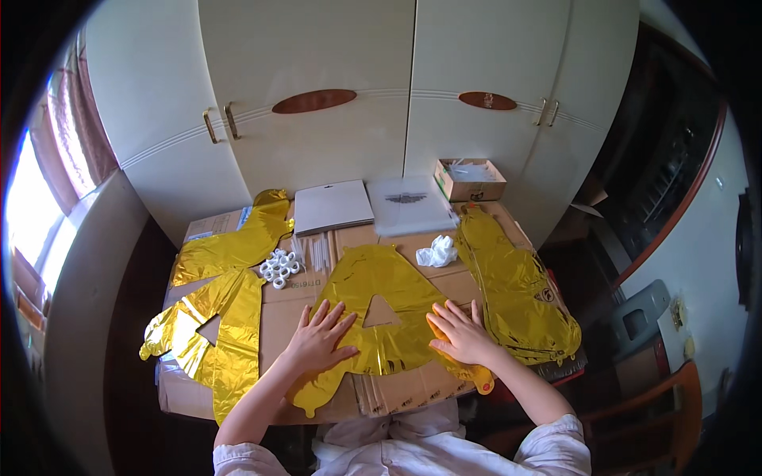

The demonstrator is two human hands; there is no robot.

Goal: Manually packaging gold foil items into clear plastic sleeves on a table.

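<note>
A flat gold foil balloon shaped like the letter A (373, 278) lies on the cardboard-covered table in front of me, with a triangular hole in its middle. My left hand (321, 337) rests flat on its left leg, fingers spread. On the right leg lies my right hand (460, 329), also flat with fingers apart, and that leg's lower end shows orange-gold beneath it. Left of these is another gold foil A balloon (238, 333), wrinkled and shiny. To the right, several flat gold foil balloons (508, 293) lie in an overlapping pile.
More gold foil (230, 252) lies at the far left. Small white rolls (279, 268), thin clear straws (320, 254) and crumpled white plastic (436, 252) sit mid-table. Behind are a grey-white flat packet (333, 208), a translucent packet (409, 208) and an open cardboard box (472, 189). A wooden chair (683, 412) stands right.
</note>
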